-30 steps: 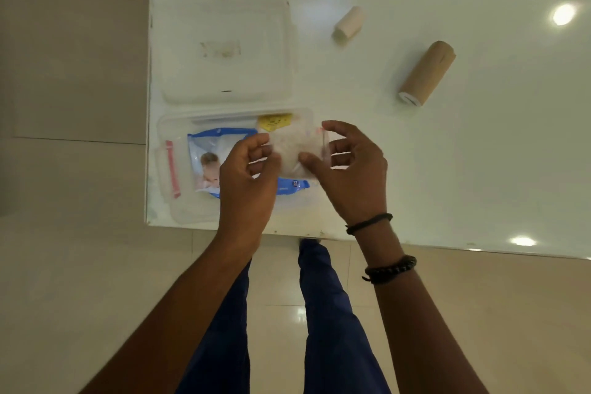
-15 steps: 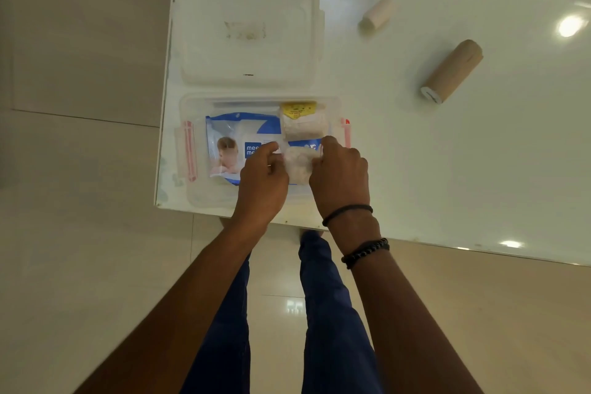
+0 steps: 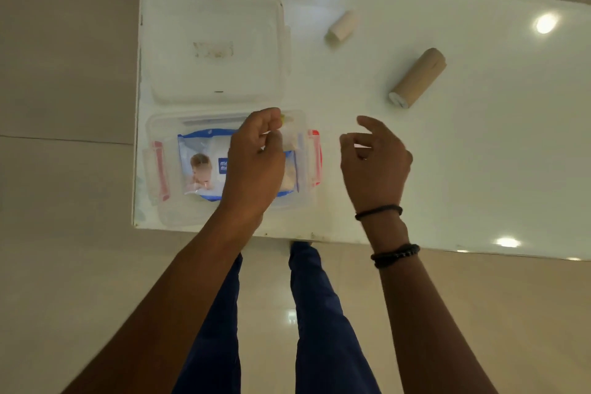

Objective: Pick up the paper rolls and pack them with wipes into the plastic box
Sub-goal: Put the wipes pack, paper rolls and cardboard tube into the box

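Observation:
The clear plastic box (image 3: 153, 176) with red latches sits at the table's front left corner. Inside lie a blue wipes pack (image 3: 204, 163) and clear-wrapped pale packets (image 3: 290, 142), one with a yellow label. My left hand (image 3: 252, 163) hovers over the box's right half, fingers curled beside the labelled packet; whether it grips the packet is unclear. My right hand (image 3: 375, 163) is just right of the box, fingers apart and holding nothing. A small white paper roll (image 3: 340, 27) and a larger brown paper roll (image 3: 417, 77) lie on the table beyond.
The box's clear lid (image 3: 217, 48) lies flat behind the box, along the left edge of the white glossy table (image 3: 479, 153). The table's front edge runs just below the box. My legs and a tiled floor show underneath.
Both hands were pressing a clear packet down into the box. My right hand has since let go and moved right, out of the box; my left hand has shifted toward the box's far right.

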